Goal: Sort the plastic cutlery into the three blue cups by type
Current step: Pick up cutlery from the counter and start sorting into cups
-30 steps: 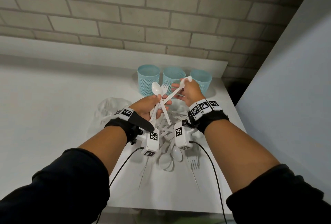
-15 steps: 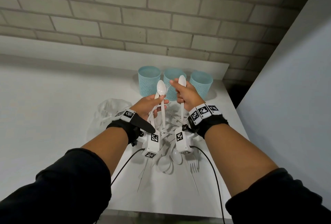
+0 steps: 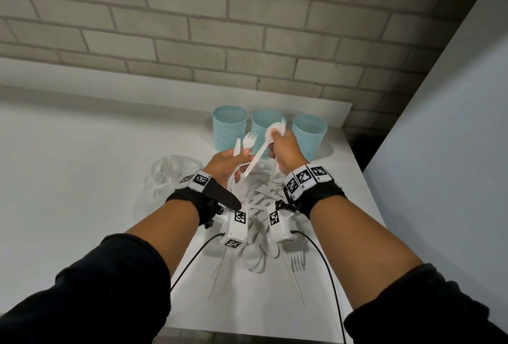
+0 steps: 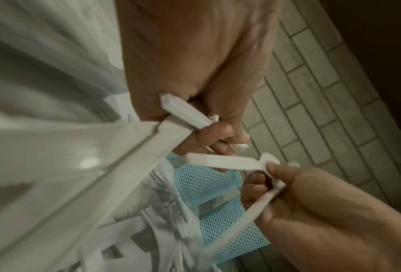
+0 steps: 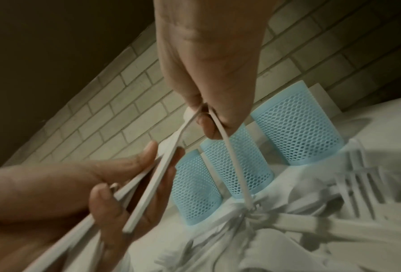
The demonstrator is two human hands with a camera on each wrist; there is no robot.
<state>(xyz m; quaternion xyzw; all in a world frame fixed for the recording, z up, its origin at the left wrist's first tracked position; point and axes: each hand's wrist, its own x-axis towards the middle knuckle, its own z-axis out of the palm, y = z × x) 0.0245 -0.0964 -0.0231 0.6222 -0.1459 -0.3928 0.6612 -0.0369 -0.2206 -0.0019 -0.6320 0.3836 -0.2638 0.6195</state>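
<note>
The plastic cutlery lay mostly in a loose heap of forks, spoons and knives on the white table, in front of the three blue cups, which stood in a row at the table's far edge. No piece could be seen standing above any cup rim; the interiors were hidden, so the cups appeared unfilled or nearly so.

The left hand gripped a bundle of handles, with a fork head protruding upward. The right hand gripped two spoons by their bowl ends, held in front of the middle cup.

Judged status: early stage. Pieces were being grouped in hand; nearly the whole heap remained to be sorted.

A crumpled clear plastic bag lay left of the heap.
</note>
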